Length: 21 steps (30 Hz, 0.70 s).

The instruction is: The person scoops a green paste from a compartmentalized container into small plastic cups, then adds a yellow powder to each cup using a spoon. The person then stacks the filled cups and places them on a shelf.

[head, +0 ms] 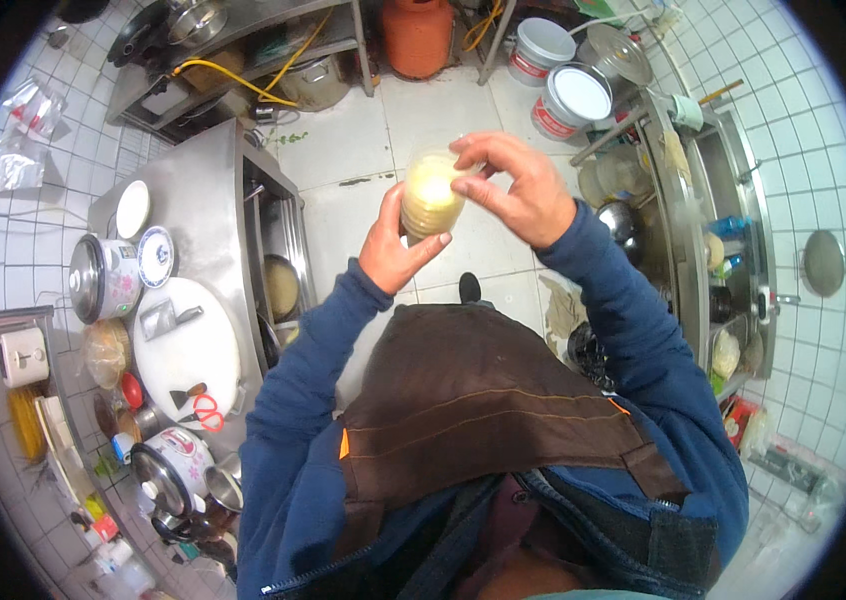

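Observation:
A clear ribbed plastic jar (432, 214) with pale yellow contents is held up before my apron, above the floor. My left hand (400, 247) wraps its lower side, thumb towards me. At the jar's top right, my right hand (517, 184) has its thumb and fingers bent around the rim. Something clear shows near these fingertips, but glare and blur hide whether it is a lid, and whether the fingers grip it.
A steel counter (202, 202) on my left bears a round white cutting board (190, 352) with a cleaver (168, 319) and red-handled scissors (207, 412), beside rice cookers (104, 277). White buckets (573, 94) and an orange gas cylinder (417, 37) stand ahead. Sinks (723, 172) line my right.

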{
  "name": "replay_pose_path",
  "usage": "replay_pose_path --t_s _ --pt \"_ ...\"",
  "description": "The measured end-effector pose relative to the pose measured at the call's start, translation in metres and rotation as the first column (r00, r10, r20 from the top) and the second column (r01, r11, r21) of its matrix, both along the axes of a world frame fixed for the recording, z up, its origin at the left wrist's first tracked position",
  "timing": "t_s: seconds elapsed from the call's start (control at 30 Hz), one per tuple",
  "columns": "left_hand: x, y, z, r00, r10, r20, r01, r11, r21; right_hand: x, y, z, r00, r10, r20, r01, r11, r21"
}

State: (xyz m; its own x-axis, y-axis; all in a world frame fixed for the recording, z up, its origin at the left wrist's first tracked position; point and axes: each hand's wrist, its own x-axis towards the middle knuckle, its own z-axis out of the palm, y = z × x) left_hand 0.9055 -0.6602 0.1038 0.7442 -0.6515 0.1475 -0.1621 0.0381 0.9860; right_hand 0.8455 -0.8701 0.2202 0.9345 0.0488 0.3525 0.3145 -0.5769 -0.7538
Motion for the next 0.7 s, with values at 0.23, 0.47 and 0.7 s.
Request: replay_pose_path --t_s 0.23,0.47,0.7 --pt "0.036 -0.058 0.048 0.999 -0.036 -0.033 0.035 0.999 -0.037 0.045 -0.068 0.041 0.992 0.114 -0.059 -0.118 0.992 -0.055" --pt "0.046 -0.09 0.046 0.995 0.1 0.012 -0.1 0.994 0.031 0.063 -0.104 0.041 0.98 0.189 0.055 -0.183 0.979 -0.093" --pt "0.042 -0.119 0.058 0.995 0.042 -0.088 -0.049 0.996 -0.07 0.056 -0.117 0.05 0.955 0.202 0.217 -0.177 0.975 -0.131"
